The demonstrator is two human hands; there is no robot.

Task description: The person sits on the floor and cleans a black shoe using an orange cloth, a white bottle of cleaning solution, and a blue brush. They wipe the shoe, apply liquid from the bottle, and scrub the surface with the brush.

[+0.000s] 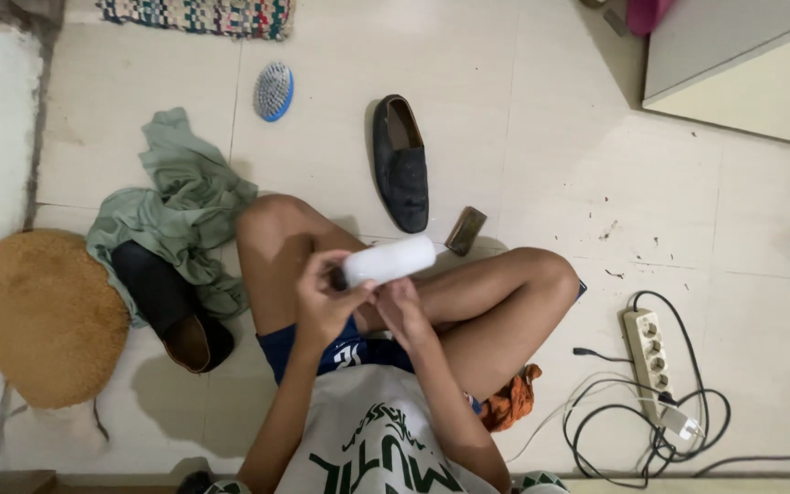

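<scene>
I sit cross-legged on a tiled floor. A white plastic bottle point(393, 259) lies sideways above my knees, its base pointing right. My left hand point(325, 302) grips the bottle's left end at the cap. My right hand point(401, 309) is under the bottle, fingers touching its neck. A black loafer point(401, 165) lies on the floor just beyond my knees. A second black shoe point(168, 306) rests on a green cloth point(185, 206) to my left.
A small brown block point(465, 230) lies beside the loafer. A blue-backed brush point(273, 91) sits farther off. A round tan mat point(43, 316) is at the left, a power strip point(649, 352) with cables at the right, an orange rag point(514, 398) by my hip, and a white cabinet point(742, 64) top right.
</scene>
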